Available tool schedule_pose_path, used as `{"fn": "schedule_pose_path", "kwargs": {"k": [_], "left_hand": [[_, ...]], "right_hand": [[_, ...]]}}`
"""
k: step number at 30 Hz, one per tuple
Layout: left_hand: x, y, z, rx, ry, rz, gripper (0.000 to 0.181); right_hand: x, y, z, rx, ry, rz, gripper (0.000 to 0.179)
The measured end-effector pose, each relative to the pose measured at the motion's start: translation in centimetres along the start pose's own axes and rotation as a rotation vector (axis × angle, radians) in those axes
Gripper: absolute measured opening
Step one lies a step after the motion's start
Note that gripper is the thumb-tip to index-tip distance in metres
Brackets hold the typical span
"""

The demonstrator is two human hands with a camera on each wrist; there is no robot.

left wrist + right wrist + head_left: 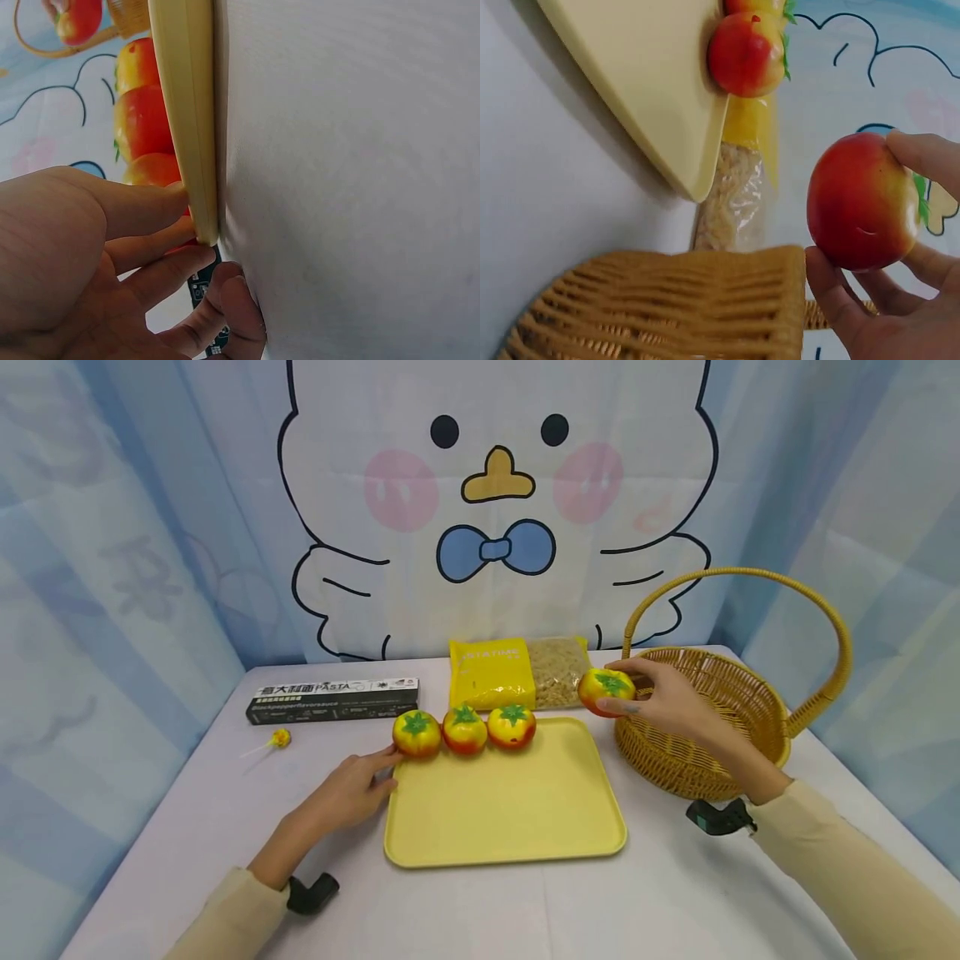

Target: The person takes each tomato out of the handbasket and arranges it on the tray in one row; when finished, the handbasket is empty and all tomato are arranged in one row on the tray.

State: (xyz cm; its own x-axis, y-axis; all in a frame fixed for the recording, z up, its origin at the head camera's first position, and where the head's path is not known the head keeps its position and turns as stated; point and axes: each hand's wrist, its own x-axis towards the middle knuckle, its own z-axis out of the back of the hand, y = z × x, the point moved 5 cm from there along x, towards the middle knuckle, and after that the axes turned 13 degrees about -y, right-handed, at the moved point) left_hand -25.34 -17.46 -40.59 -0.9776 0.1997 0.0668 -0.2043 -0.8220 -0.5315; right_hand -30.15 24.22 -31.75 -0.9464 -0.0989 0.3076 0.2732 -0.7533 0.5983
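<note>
My right hand [660,697] holds a red-and-yellow toy tomato [864,202] with a green leafy top, thumb on one side and fingers on the other. It is raised beside the left rim of a wicker basket [697,777]. Three similar toy tomatoes, one of them at the right end [512,727], line the back edge of a pale yellow tray [502,814]. At the tray's left edge, my left hand [352,789] touches the rim with thumb and fingertips, close to the leftmost tomato [417,734]. Its other fingers are loosely bent near the table in the left wrist view.
Behind the tray lie a yellow pasta bag [492,677] and its clear part with pasta pieces [558,672]. A black-and-white pasta box [333,701] and a yellow lollipop [281,738] are at the left. The basket's tall handle [840,643] arches up at the right.
</note>
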Motion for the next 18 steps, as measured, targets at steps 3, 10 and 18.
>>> {"fn": "schedule_pose_path", "kwargs": {"k": [3,10,18], "left_hand": [[0.0,0.0,0.0,-0.001,0.001,0.004,0.050],[-0.1,-0.1,0.0,-0.003,0.002,0.010,0.050],[0.0,0.1,0.0,-0.004,0.004,0.012,0.050]], "right_hand": [[0.2,0.3,-0.7,0.013,0.004,-0.001,0.064],[0.5,1.4,-2.1,0.060,0.012,-0.027,0.065],[0.6,1.8,-4.4,0.049,0.012,-0.080,0.068]]}}
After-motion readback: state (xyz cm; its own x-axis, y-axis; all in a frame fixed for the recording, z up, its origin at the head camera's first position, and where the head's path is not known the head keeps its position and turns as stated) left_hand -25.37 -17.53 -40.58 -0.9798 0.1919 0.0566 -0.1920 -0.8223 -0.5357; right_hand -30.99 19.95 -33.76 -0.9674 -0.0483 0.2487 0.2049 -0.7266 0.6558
